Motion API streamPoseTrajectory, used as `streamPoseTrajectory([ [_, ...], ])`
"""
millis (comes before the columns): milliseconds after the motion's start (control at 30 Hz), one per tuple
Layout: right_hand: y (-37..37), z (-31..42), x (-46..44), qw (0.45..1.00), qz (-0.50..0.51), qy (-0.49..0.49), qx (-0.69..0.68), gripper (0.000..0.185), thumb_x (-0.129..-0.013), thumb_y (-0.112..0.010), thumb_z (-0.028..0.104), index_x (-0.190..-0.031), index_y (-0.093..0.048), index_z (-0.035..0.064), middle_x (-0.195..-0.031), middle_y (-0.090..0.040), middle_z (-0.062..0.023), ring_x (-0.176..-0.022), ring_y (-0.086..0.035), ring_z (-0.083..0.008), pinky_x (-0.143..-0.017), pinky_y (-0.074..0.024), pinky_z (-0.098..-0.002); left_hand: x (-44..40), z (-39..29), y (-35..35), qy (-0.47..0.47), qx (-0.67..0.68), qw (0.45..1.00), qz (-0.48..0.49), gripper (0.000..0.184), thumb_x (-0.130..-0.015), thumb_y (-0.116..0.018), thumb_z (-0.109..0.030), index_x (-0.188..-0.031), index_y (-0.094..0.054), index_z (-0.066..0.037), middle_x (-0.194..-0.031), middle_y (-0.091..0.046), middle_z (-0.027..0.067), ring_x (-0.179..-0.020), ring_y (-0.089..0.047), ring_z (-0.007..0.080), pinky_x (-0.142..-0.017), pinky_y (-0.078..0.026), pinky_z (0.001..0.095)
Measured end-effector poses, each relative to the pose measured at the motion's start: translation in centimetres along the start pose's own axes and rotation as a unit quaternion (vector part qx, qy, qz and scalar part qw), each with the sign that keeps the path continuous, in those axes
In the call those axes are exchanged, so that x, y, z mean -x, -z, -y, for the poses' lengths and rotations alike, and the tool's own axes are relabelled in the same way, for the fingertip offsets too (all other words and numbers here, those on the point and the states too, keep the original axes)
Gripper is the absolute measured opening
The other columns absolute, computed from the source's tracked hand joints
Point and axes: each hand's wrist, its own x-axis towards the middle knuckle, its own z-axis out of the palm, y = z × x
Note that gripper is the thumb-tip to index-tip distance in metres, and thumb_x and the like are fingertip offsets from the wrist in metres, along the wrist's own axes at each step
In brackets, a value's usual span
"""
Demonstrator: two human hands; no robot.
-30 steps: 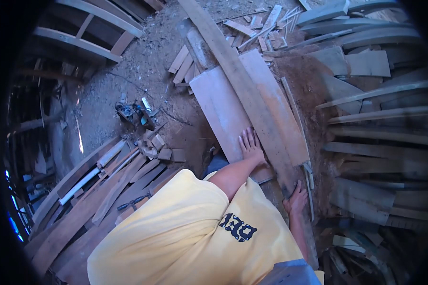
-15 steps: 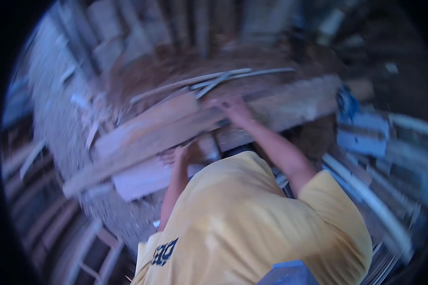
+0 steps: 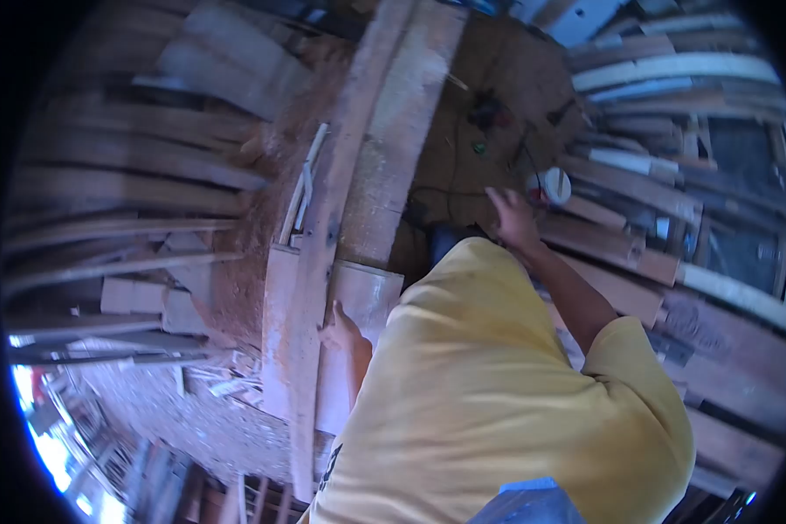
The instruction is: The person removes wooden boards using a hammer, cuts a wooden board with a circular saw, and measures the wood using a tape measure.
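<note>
My left hand [image 3: 344, 332] rests against the edge of a long narrow wooden plank [image 3: 316, 288], its thumb apart from the other fingers. That plank runs lengthwise over wider boards: a short one [image 3: 365, 301] beside my left hand and a long one [image 3: 384, 179] farther off. Out to the right, my right hand [image 3: 515, 220] hangs in the air with its fingers spread and nothing in them. Close beyond it is a white round container [image 3: 550, 186], seen partly from the side.
Thin wood strips [image 3: 304, 188] lie left of the plank. Stacked lumber [image 3: 637, 236] fills the right side, and more boards [image 3: 131, 183] stand at the left. On the dirt floor lie a blurred dark-red object [image 3: 489, 113] and a cable [image 3: 452, 166]. Wood scraps [image 3: 236, 380] litter the lower left.
My view has turned to the right, so the planks now run nearly upright in it. My right hand has left the boards and moved out to the right; my left hand stays by the plank.
</note>
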Motion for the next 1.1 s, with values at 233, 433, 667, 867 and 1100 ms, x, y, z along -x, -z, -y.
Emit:
streamPoseTrajectory([
  [233,-9.2,-15.3,14.8,0.95,0.0,-0.292,-0.115,0.054,-0.081,-0.068,0.019,-0.133,-0.061,0.0036,-0.128,-0.062,-0.027,-0.114,-0.062,-0.0428,-0.1,-0.0509,-0.0488,-5.1,-4.9,-1.4,-0.365,-0.23,0.895,-0.11,0.085,-0.099,-0.054,-0.062,-0.165,-0.025,-0.017,-0.169,-0.025,0.0165,-0.156,-0.017,0.0448,-0.125,-0.013,0.0625],
  [433,-8.1,-18.0,7.4,0.904,0.205,-0.327,-0.185,0.055,-0.084,-0.068,0.019,-0.135,-0.058,0.0025,-0.117,-0.067,-0.0291,-0.114,-0.065,-0.042,-0.098,-0.0519,-0.0471,-4.8,-5.9,-2.2,-0.292,-0.231,0.922,-0.101,0.066,-0.107,-0.038,-0.054,-0.162,-0.034,-0.017,-0.164,-0.033,0.0189,-0.152,-0.025,0.0428,-0.123,-0.012,0.0629],
  [667,-22.8,-33.8,-8.6,0.924,0.272,-0.25,-0.095,0.048,-0.091,-0.062,0.025,-0.135,-0.059,0.0063,-0.129,-0.065,-0.025,-0.12,-0.063,-0.0414,-0.102,-0.0494,-0.0494,-1.7,-8.6,-5.3,-0.282,-0.052,0.944,-0.161,0.06,-0.112,-0.033,-0.038,-0.154,-0.04,0.004,-0.158,-0.04,0.0278,-0.146,-0.038,0.0427,-0.124,-0.025,0.0497],
  [867,-35.4,-49.5,-22.9,0.89,0.338,-0.3,-0.057,0.052,-0.094,-0.057,0.036,-0.137,-0.062,0.008,-0.141,-0.06,-0.0237,-0.128,-0.058,-0.0402,-0.112,-0.042,-0.048,-4.2,-4.8,-3.8,-0.331,-0.243,0.881,-0.233,0.063,-0.112,-0.023,-0.041,-0.156,-0.036,0.001,-0.159,-0.041,0.0225,-0.147,-0.039,0.0359,-0.124,-0.026,0.0449],
  [1100,-53.4,-64.0,-27.1,0.948,0.262,-0.169,0.057,0.048,-0.099,-0.06,0.034,-0.13,-0.061,-0.0036,-0.129,-0.067,-0.0218,-0.115,-0.065,-0.0365,-0.099,-0.0497,-0.0467,-3.5,-4.5,-4.0,-0.272,-0.228,0.898,-0.259,0.061,-0.112,-0.028,-0.042,-0.155,-0.039,0.0,-0.157,-0.045,0.0182,-0.146,-0.041,0.0309,-0.122,-0.029,0.0419],
])
